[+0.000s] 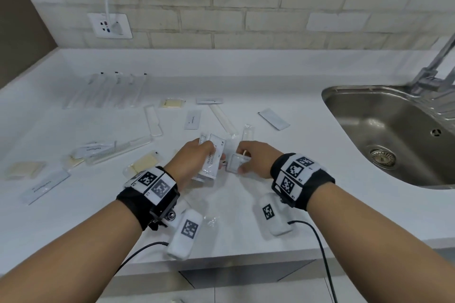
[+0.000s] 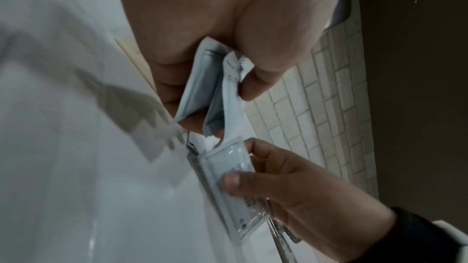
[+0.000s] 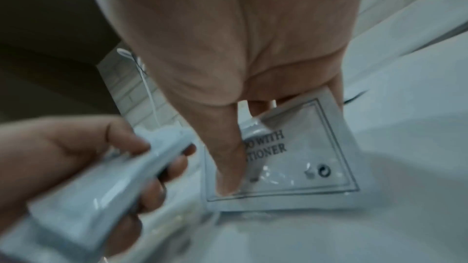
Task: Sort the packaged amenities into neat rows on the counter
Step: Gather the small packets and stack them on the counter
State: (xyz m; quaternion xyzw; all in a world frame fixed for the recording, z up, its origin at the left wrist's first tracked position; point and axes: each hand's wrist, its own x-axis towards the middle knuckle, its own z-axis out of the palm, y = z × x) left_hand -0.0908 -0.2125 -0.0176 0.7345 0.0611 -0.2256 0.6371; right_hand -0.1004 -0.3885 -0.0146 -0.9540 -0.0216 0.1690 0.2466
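My left hand (image 1: 197,155) grips a small stack of white shampoo sachets (image 1: 212,157) above the middle of the counter; the left wrist view shows the same stack of sachets (image 2: 215,95) pinched between thumb and fingers. Just to its right, my right hand (image 1: 248,158) pinches one more white sachet (image 1: 237,162) by its edge. In the right wrist view that sachet (image 3: 303,153) reads "WITH ...TIONER", with my thumb (image 3: 228,157) on its face. A row of clear toothbrush packets (image 1: 115,90) lies at the back left.
Loose packets lie scattered on the white counter (image 1: 307,204): yellow soaps (image 1: 145,162), combs (image 1: 118,150), flat white sachets (image 1: 192,119) and a toothpaste strip (image 1: 46,186). A steel sink (image 1: 394,130) with a tap sits at the right. A wall socket (image 1: 110,25) is behind.
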